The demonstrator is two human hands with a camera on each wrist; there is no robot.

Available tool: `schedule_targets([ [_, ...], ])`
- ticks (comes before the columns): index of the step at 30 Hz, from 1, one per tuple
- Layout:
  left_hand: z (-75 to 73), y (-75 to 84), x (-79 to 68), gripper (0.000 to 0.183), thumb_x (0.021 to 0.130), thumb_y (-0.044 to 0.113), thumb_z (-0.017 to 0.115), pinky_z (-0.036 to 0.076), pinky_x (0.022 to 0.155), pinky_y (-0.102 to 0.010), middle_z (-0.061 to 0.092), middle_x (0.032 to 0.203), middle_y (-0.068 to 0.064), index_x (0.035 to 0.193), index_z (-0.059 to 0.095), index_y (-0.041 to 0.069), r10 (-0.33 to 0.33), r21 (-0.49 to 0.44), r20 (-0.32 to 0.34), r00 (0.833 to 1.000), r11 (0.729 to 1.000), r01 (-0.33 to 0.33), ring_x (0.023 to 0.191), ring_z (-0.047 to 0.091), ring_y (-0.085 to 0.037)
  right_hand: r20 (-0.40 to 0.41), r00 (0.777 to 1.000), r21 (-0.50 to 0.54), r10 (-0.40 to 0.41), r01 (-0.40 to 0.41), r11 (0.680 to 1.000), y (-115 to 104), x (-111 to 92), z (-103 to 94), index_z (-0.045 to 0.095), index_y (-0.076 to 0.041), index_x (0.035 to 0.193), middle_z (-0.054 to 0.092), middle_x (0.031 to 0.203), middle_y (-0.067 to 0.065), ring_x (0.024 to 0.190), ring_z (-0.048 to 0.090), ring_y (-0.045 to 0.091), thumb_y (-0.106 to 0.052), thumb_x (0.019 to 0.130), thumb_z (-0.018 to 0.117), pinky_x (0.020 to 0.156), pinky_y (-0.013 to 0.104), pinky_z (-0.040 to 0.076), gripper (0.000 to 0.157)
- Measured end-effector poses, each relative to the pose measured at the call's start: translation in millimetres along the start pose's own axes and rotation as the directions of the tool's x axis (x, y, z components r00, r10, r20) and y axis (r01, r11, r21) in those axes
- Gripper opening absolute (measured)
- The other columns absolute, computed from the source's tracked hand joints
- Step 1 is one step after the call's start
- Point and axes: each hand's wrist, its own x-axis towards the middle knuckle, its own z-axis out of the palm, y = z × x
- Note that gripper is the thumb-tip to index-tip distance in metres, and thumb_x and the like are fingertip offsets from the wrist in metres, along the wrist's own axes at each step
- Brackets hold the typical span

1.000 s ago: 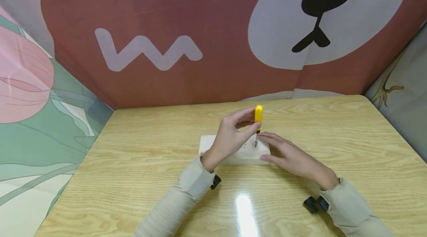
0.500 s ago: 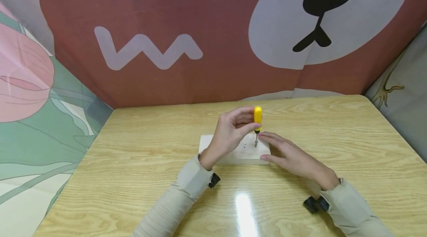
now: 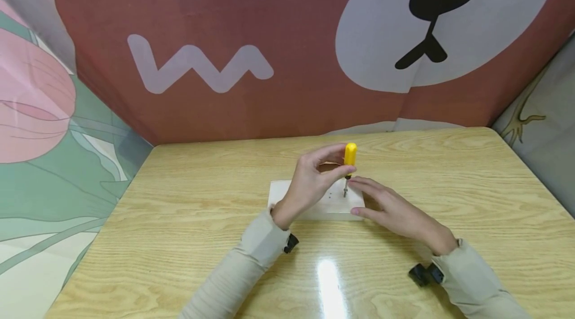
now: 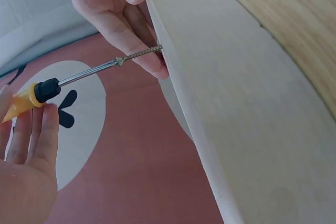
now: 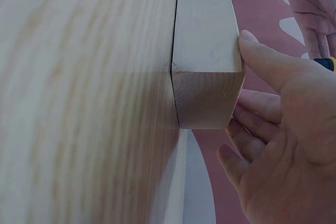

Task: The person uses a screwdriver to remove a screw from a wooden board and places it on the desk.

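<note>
My left hand (image 3: 312, 179) holds a screwdriver (image 3: 350, 154) upright by its yellow handle, between thumb and fingers. In the left wrist view its shank runs down to the head of a threaded screw (image 4: 140, 53). That screw stands on the top face of a pale wooden block (image 3: 332, 215), most of its thread showing. Two small dark marks sit on the block beside it. My right hand (image 3: 395, 209) rests on the block's right end. Its thumb (image 5: 257, 45) touches the near top edge, and the other fingers lie farther back along the end.
The block lies flat on a wood-grain table (image 3: 202, 199). Behind the table hangs a red-brown printed backdrop (image 3: 224, 119), with a leaf-patterned one at the left. A black wrist camera (image 3: 427, 274) sits by the right cuff.
My left fingers curl in round the handle, then reach out straighter again, and the handle's top shifts slightly left, then right. The right hand and the block stay put.
</note>
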Motion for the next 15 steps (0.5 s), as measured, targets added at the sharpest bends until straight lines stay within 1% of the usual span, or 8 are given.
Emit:
schedule_targets([
  [4, 0.1, 0.7, -1.0, 0.035, 0.093, 0.009, 0.069, 0.059, 0.090, -0.023, 0.072, 0.115, -0.016, 0.127, 0.064, 0.003, -0.032, -0.007, 0.024, 0.999, 0.999, 0.032, 0.103, 0.071, -0.022, 0.001, 1.000, 0.003, 0.000, 0.000, 1.000, 0.0, -0.1, -0.6, 0.041, -0.004, 0.149, 0.040, 0.155, 0.017, 0.143, 0.038, 0.040, -0.038, 0.098, 0.062, 0.112, 0.061, 0.037, 0.065],
  [7, -0.4, 1.8, -0.9, 0.034, 0.095, 0.009, 0.067, 0.058, 0.090, -0.023, 0.070, 0.119, -0.017, 0.128, 0.062, 0.002, -0.046, -0.022, 0.043, 0.998, 0.999, 0.047, 0.107, 0.071, -0.023, 0.006, 1.000, 0.009, 0.002, -0.002, 1.000, -0.3, 0.0, -1.0, 0.040, -0.003, 0.150, 0.039, 0.156, 0.018, 0.143, 0.037, 0.041, -0.038, 0.098, 0.061, 0.112, 0.062, 0.037, 0.065],
  [9, -1.0, 2.8, -0.8, 0.034, 0.095, 0.008, 0.066, 0.059, 0.090, -0.023, 0.070, 0.119, -0.018, 0.128, 0.062, 0.001, -0.053, -0.032, 0.049, 0.997, 0.998, 0.054, 0.106, 0.071, -0.024, 0.010, 1.000, 0.015, 0.001, -0.002, 1.000, -0.3, -0.1, -1.0, 0.040, -0.003, 0.150, 0.038, 0.156, 0.019, 0.143, 0.037, 0.041, -0.037, 0.098, 0.061, 0.112, 0.063, 0.037, 0.065],
  [15, -2.7, 3.4, 0.0, 0.034, 0.090, 0.005, 0.071, 0.061, 0.083, -0.026, 0.073, 0.110, -0.019, 0.123, 0.064, -0.001, -0.006, -0.031, 0.048, 0.999, 0.999, 0.007, 0.095, 0.074, -0.025, 0.007, 1.000, 0.017, 0.006, -0.006, 1.000, 0.4, -0.3, 0.3, 0.040, -0.003, 0.150, 0.038, 0.156, 0.018, 0.143, 0.037, 0.041, -0.038, 0.098, 0.062, 0.111, 0.063, 0.038, 0.067],
])
